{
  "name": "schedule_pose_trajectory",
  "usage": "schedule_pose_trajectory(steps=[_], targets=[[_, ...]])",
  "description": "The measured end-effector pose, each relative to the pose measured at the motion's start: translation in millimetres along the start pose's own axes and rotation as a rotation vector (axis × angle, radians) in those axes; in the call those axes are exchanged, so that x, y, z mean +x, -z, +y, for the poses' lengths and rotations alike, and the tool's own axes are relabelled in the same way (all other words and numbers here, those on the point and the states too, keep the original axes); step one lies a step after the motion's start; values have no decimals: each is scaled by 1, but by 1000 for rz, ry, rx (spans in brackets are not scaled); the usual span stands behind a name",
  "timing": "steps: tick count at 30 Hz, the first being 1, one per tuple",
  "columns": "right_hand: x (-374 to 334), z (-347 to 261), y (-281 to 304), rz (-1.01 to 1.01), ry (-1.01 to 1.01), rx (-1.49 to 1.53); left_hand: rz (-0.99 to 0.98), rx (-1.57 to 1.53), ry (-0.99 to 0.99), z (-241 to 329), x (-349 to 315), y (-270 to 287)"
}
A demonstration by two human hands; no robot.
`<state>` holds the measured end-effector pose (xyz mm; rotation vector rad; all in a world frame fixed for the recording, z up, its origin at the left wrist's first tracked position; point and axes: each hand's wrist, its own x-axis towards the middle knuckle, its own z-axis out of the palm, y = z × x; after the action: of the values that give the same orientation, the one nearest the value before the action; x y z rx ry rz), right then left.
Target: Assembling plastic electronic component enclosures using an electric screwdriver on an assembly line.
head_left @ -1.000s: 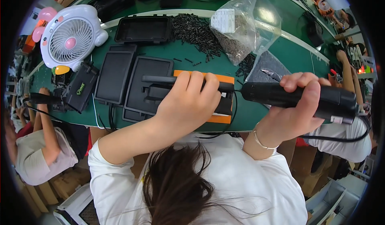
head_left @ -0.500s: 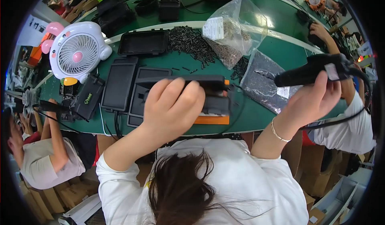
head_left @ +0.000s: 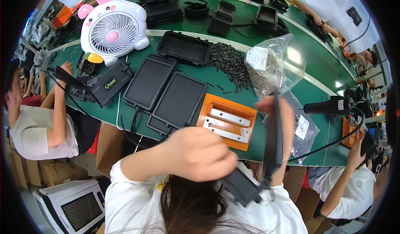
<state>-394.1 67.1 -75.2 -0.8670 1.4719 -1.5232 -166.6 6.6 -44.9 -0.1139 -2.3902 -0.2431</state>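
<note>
A black hinged plastic case [head_left: 243, 184] is held open over my lap, clear of the table. My left hand [head_left: 200, 154] is closed in a fist at its left side, gripping its edge. Behind the case's upright half [head_left: 273, 140], my right hand [head_left: 285, 117] is blurred and partly hidden, its fingers curled over the top edge. Just beyond the case is an orange fixture block [head_left: 234, 142] with white metal rails in its recess. A black handheld power screwdriver [head_left: 327, 106] with a cable lies at the right, apart from my hands.
Black case parts [head_left: 179, 102] lie left of the fixture. Behind them are an open black tray [head_left: 183, 48], a heap of small black pins [head_left: 229, 63] and clear bags of small parts [head_left: 273, 63]. A rabbit-shaped fan [head_left: 112, 29] stands far left. Co-workers sit on both sides.
The black case has come off the orange fixture toward me and now hangs open in my hands. My right hand has let go of the screwdriver and moved to the case. The view has shifted.
</note>
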Motion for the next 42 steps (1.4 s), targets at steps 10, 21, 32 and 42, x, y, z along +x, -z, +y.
schedule_pose_trajectory(steps=[10, 21, 32, 42], targets=[[6, 33, -91, -669, -254, -122, 247, 54, 45, -14, 13, 8], [16, -32, -99, -436, 552, -548, 283, 454, 563, -61, -34, 42], [293, -14, -112, 83, -134, 468, 356, 427, 1145, -38, -133, 90], [272, -15, -167, -383, 75, 125, 10, 454, 1194, -31, -167, 41]])
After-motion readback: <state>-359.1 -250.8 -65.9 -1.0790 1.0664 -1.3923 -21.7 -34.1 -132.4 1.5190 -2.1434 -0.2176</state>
